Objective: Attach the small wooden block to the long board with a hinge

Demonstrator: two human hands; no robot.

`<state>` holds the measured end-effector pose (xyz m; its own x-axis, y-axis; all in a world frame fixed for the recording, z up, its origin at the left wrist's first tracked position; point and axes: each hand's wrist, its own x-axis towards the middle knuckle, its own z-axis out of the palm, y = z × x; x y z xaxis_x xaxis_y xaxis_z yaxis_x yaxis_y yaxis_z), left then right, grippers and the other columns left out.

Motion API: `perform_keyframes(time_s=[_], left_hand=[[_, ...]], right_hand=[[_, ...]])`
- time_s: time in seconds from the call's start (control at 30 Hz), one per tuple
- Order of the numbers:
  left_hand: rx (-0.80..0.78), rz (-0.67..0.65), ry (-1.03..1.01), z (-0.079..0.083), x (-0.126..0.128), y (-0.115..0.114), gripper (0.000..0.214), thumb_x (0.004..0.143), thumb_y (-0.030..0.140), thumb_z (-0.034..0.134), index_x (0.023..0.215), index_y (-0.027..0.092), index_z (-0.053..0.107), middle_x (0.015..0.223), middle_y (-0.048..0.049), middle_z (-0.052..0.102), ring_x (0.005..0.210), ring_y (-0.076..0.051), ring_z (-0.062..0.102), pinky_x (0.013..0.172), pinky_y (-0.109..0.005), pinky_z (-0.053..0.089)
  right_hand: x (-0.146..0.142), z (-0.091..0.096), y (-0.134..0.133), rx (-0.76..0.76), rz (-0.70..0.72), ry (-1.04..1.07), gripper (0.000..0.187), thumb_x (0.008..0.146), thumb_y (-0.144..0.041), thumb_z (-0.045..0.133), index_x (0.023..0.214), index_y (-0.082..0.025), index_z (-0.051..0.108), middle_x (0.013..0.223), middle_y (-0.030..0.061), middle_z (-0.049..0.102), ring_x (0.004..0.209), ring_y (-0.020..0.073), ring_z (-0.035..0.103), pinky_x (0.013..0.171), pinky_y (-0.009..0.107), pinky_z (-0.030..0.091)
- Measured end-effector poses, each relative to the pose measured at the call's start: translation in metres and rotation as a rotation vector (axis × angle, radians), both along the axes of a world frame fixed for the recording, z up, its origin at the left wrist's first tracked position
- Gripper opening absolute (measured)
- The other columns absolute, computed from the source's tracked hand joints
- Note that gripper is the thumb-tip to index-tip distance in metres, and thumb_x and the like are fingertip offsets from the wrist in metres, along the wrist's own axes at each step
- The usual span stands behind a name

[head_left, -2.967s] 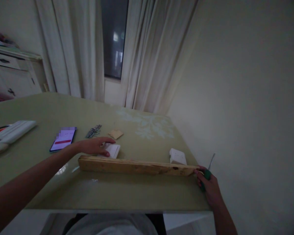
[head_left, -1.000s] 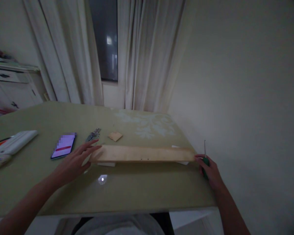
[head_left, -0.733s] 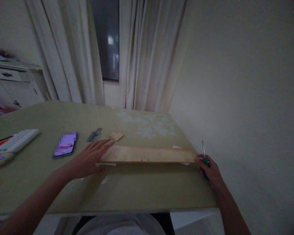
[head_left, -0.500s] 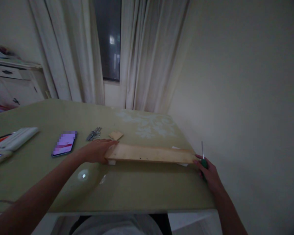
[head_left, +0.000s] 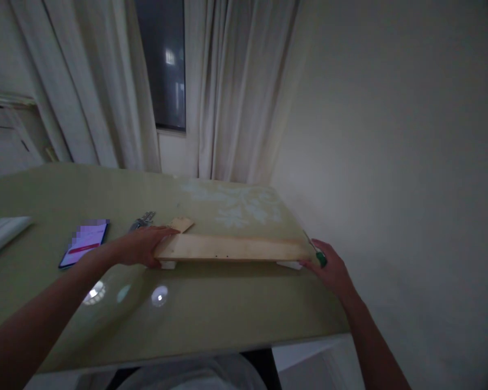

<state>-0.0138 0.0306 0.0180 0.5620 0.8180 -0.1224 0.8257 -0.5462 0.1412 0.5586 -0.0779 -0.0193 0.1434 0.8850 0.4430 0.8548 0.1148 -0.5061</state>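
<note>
A long pale wooden board point(head_left: 231, 247) with two small dark holes in its front face lies across the table, raised on white pieces, one point(head_left: 168, 265) near its left end and another point(head_left: 289, 265) near its right end. My left hand point(head_left: 144, 246) grips the board's left end, thumb in front and fingers over the back. At the opposite end my right hand point(head_left: 329, 271) is closed around a screwdriver point(head_left: 321, 257) with a green handle, its shaft tilted up and to the left. Fingers of that same hand also touch the board's right end.
A small square wooden piece point(head_left: 182, 224) lies behind the board, with metal hardware point(head_left: 143, 221) beside it. Farther left are a phone point(head_left: 85, 242) with a lit screen and a long white object point(head_left: 4, 234). The wall point(head_left: 390, 189) borders the table's right side.
The screwdriver has tipped from upright to leaning left as my right hand turned. The right-hand white piece now shows only at the board's front. My view has shifted slightly right.
</note>
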Motion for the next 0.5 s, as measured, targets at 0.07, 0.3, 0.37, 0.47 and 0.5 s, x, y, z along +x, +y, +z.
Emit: perform_keyframes(time_s=[0.07,0.3,0.37,0.47,0.5], left_hand=[[-0.009,-0.005,0.013,0.000,-0.002,0.003,0.098,0.065,0.035,0.080,0.156,0.019,0.050,0.156,-0.0180,0.057,0.140,-0.040,0.057,0.116,-0.047,0.045],[-0.026,-0.001,0.027,0.000,-0.004,0.007,0.098,0.065,0.037,0.079,0.156,0.018,0.049,0.157,-0.0182,0.056,0.141,-0.040,0.056,0.117,-0.047,0.044],[-0.027,-0.004,0.026,0.001,-0.004,0.007,0.098,0.065,0.039,0.079,0.156,0.018,0.049,0.157,-0.0188,0.056,0.142,-0.040,0.055,0.118,-0.047,0.043],[-0.033,-0.002,0.027,0.002,-0.002,0.007,0.098,0.064,0.040,0.081,0.155,0.019,0.050,0.155,-0.0184,0.057,0.140,-0.040,0.057,0.116,-0.046,0.044],[-0.034,-0.002,0.024,0.002,-0.002,0.007,0.097,0.064,0.040,0.081,0.154,0.020,0.050,0.154,-0.0181,0.058,0.139,-0.040,0.057,0.115,-0.046,0.045]], right_hand=[[-0.008,0.017,0.009,-0.111,0.098,-0.142,0.077,0.076,-0.064,0.080,0.139,-0.022,0.064,0.154,0.0166,0.055,0.139,0.0362,0.056,0.116,0.050,0.045],[-0.045,0.070,0.056,-0.599,0.292,-0.577,0.105,0.062,-0.054,0.091,0.155,-0.022,0.053,0.167,0.0166,0.041,0.140,0.0410,0.055,0.108,0.048,0.050],[-0.051,0.076,0.067,-0.696,0.322,-0.637,0.107,0.057,-0.050,0.093,0.153,-0.022,0.055,0.161,0.0164,0.049,0.139,0.0420,0.055,0.108,0.048,0.049],[-0.055,0.080,0.078,-0.782,0.336,-0.672,0.107,0.050,-0.045,0.095,0.149,-0.021,0.060,0.148,0.0177,0.063,0.130,0.0438,0.061,0.104,0.048,0.050],[-0.056,0.079,0.081,-0.797,0.344,-0.674,0.108,0.049,-0.044,0.096,0.147,-0.020,0.061,0.144,0.0184,0.065,0.127,0.0435,0.064,0.102,0.048,0.051]])
